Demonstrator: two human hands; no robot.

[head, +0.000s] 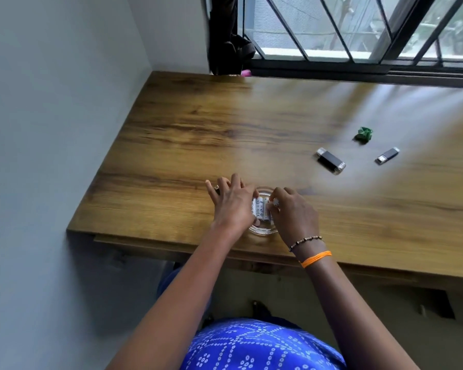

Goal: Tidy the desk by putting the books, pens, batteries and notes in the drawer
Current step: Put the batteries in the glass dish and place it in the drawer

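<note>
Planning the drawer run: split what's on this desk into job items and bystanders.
Job:
white batteries, in the glass bowl, both hands on them: left hand, right hand.

Bystanders:
two USB sticks
green crumpled wrapper

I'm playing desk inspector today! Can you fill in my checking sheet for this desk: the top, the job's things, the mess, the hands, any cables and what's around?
Surface: wooden desk, window light glaring on its right part.
Job's things: white batteries lying in a clear glass dish near the front edge; no books, pens or notes seen; drawer not clearly visible.
Clutter: two black USB sticks and a crumpled green wrapper on the right.
Hands: left hand and right hand both at the dish, fingers curled on the batteries.
Cables: nothing seen.
Surroundings: barred window behind the desk, dark cloth hanging at its left, grey wall on the left.
</note>
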